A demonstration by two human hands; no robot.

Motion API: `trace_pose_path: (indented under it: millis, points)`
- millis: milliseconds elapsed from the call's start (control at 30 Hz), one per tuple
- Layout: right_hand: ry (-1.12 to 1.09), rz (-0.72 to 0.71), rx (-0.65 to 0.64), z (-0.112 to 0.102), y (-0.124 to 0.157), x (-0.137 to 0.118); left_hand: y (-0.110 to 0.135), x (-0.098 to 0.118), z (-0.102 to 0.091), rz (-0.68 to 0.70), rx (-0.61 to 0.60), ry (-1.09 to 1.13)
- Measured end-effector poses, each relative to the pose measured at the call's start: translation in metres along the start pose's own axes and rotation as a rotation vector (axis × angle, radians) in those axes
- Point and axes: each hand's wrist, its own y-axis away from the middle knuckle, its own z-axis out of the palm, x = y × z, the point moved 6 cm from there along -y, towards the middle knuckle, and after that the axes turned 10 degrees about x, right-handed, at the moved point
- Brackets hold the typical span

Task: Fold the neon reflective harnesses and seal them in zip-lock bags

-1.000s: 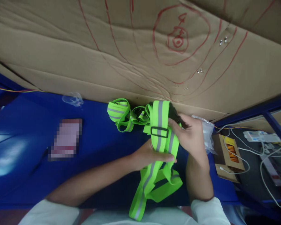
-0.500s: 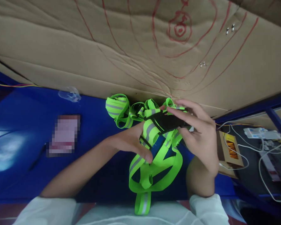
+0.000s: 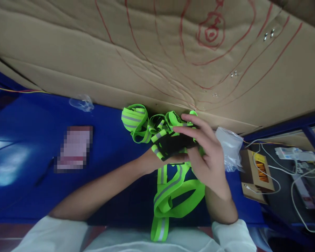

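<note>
A neon-green reflective strap vest (image 3: pixel 168 189) with grey stripes hangs between my hands, its loops drooping over the blue table's front edge toward my lap. At its upper end is a black panel (image 3: pixel 173 143) with green straps at its corners. My left hand (image 3: pixel 160 161) supports that panel from below, most of its fingers hidden under it. From the right, my right hand (image 3: pixel 208 157) grips the panel's end, thumb beneath and fingers curved over the top. Behind them, more rolled and looped green reflective straps (image 3: pixel 135 120) lie against the cardboard.
A cardboard wall (image 3: pixel 94 66) with red drawn lines rises behind the table (image 3: pixel 36 140). On the left lie a blurred-out phone-like object (image 3: pixel 75 148) and a crumpled clear wrapper (image 3: pixel 82 103). Rightward are a plastic bag (image 3: pixel 228 148), an opened box (image 3: pixel 257 175) and white cables (image 3: pixel 294 203).
My right hand has moved left with the panel, uncovering the plastic bag. The panel has turned, and my left hand has slid farther beneath it. The view has shifted slightly.
</note>
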Motion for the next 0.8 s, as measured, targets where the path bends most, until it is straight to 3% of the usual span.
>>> trace_pose_path:
  millis: [167,333,500,667,800]
  points:
    - [0.152,-0.066,-0.134,0.01,-0.001,0.005,-0.001,-0.008,-0.004,-0.019,0.035,0.094]
    - [0.096,-0.031,-0.162,0.017,-0.001,0.014,-0.002,-0.014,-0.001,-0.078,-0.041,0.13]
    - [0.071,-0.065,-0.216,0.024,0.001,0.02,0.0,-0.009,0.004,-0.035,-0.148,0.145]
    - [-0.067,0.021,-0.273,0.028,0.001,0.027,0.002,-0.004,0.002,-0.059,0.004,0.078]
    - [-0.083,0.007,-0.467,0.019,0.002,0.03,-0.002,0.001,-0.004,-0.007,0.094,0.086]
